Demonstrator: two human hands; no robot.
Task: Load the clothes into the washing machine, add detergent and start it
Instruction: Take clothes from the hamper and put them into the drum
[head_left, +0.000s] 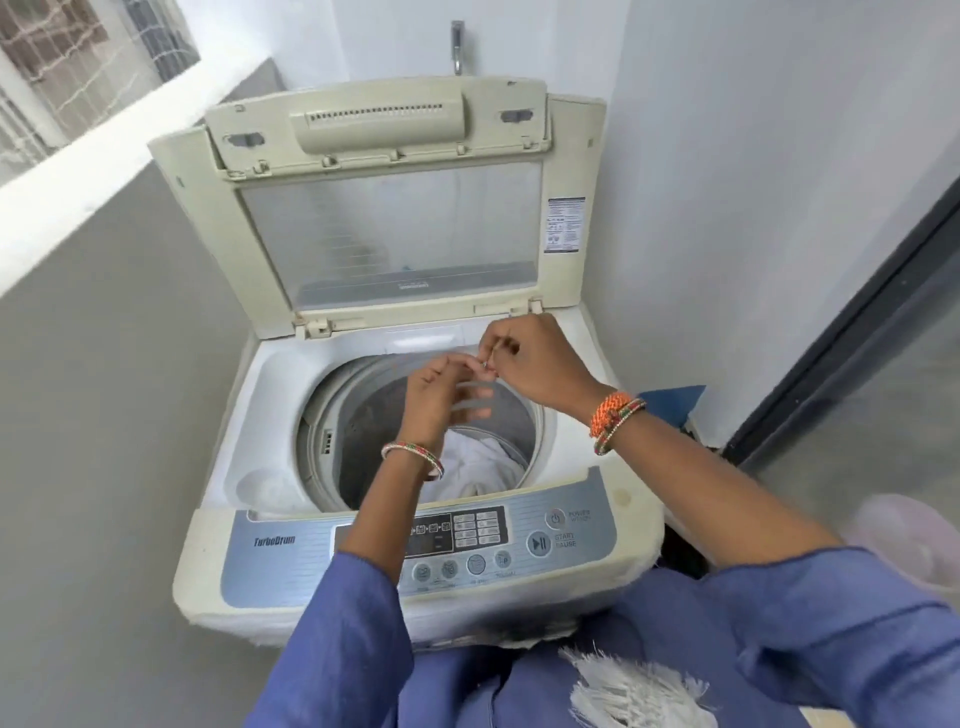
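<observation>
Clothes: white clothes (475, 465) lie in the drum, below both hands, so loading looks at least begun.
Washing machine: washing machine (597, 364) stands open, its lid (389, 228) raised upright beyond the hands.
Right hand: right hand (540, 364) over the drum's far rim, fingers curled, pinching something small and pale; what it is, too small to tell.
Left hand: left hand (441, 395) just beside it, fingertips meeting the same spot; blurred, its hold unclear.
Control panel: control panel (519, 540) nearest the body, under the forearms.
Left to do: detergent apparently not added; lid shut, start pressed.
</observation>
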